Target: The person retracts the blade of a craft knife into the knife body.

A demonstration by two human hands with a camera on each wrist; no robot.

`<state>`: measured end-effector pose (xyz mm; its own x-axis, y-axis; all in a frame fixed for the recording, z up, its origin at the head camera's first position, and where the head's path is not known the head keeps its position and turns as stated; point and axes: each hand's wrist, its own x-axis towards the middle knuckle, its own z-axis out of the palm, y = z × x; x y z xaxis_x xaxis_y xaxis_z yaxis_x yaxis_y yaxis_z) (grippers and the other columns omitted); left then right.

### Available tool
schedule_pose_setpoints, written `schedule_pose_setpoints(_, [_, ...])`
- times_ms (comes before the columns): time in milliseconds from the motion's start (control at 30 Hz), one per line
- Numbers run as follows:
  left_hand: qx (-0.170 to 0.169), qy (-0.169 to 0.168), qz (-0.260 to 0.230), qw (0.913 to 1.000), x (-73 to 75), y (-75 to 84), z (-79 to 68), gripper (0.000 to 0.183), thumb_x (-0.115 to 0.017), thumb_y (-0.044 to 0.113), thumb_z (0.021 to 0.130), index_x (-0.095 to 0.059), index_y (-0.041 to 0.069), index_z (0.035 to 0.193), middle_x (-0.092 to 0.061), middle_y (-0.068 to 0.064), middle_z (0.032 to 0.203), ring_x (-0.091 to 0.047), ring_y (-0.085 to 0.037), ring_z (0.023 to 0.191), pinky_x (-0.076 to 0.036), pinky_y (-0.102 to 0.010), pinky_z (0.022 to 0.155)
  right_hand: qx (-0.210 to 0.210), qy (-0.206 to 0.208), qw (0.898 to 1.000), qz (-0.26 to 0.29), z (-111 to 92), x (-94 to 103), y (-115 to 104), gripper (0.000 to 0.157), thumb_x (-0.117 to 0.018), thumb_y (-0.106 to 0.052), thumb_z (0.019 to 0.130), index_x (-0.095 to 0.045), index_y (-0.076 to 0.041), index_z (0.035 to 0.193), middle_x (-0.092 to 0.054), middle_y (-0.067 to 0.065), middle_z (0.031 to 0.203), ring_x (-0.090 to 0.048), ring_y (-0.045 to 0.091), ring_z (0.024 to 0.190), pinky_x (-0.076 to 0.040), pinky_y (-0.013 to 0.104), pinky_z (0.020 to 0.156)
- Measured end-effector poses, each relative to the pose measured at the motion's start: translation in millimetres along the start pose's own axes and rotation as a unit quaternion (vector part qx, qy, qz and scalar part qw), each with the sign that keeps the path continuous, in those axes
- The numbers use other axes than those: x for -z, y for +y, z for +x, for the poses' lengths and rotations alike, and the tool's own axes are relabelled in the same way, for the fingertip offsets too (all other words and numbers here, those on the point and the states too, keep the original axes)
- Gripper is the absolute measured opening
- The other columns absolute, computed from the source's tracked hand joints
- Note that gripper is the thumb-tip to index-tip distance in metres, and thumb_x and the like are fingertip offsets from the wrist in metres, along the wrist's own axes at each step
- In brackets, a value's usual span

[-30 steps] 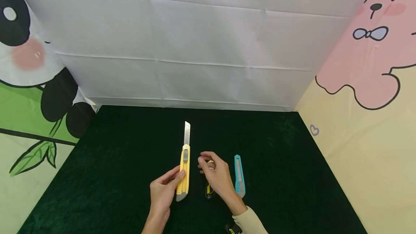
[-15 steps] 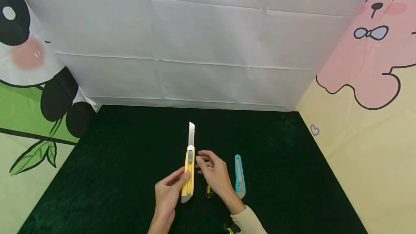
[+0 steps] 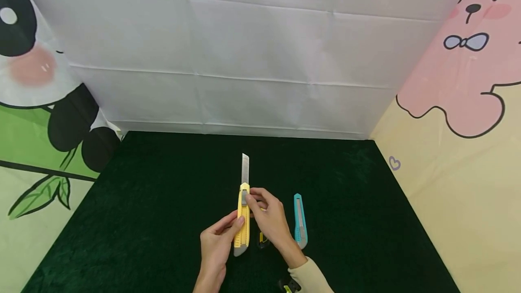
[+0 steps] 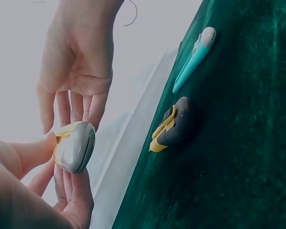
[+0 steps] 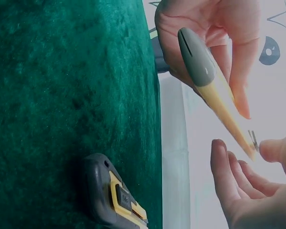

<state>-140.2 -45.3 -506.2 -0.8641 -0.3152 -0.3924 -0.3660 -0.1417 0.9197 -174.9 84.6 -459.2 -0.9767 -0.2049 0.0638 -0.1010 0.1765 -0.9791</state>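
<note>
My left hand grips a yellow snap-off utility knife near its grey end cap, thumb on its face and fingers behind. The knife stands nearly upright above the table, and a long stretch of its blade sticks out at the top. My right hand is beside it on the right, its thumb tip at the grey slider. In the right wrist view, the right fingers extend loosely on the far side, with a visible gap to the knife.
A black-and-yellow utility knife lies on the dark green cloth, partly behind my right hand in the head view. Right of it is a teal utility knife. A white sheet hangs behind the table; printed cartoon sheets flank it.
My left hand has carried the yellow utility knife rightward to the right hand. The right hand has barely shifted; its thumb is now at the slider.
</note>
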Motion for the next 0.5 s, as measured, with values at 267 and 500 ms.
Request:
schedule_pose_setpoints(267, [0.004, -0.004, -0.009, 0.9999, -5.1, -1.1, -4.3, 0.039, -0.076, 0.035, 0.077, -0.069, 0.018, 0.111, -0.063, -0.007, 0.108, -0.063, -0.021, 0.091, -0.052, -0.034, 0.077, -0.011, 0.007, 1.000, -0.009, -0.9, 1.5, -6.4, 0.032, -0.051, -0.025, 0.099, -0.055, -0.004, 0.123, -0.061, 0.010, 0.109, -0.064, 0.021, 0.096, -0.055, 0.036, 0.078])
schedule_pose_setpoints(500, [0.005, -0.011, -0.013, 0.9998, -9.0, -3.2, -5.3, 0.040, -0.076, 0.036, 0.077, -0.068, 0.018, 0.111, -0.063, -0.007, 0.108, -0.063, -0.020, 0.091, -0.053, -0.034, 0.079, -0.027, 0.019, 0.999, -0.013, -2.1, 3.7, -10.5, 0.030, -0.052, -0.026, 0.098, -0.058, -0.005, 0.119, -0.062, 0.009, 0.106, -0.064, 0.021, 0.094, -0.054, 0.040, 0.081])
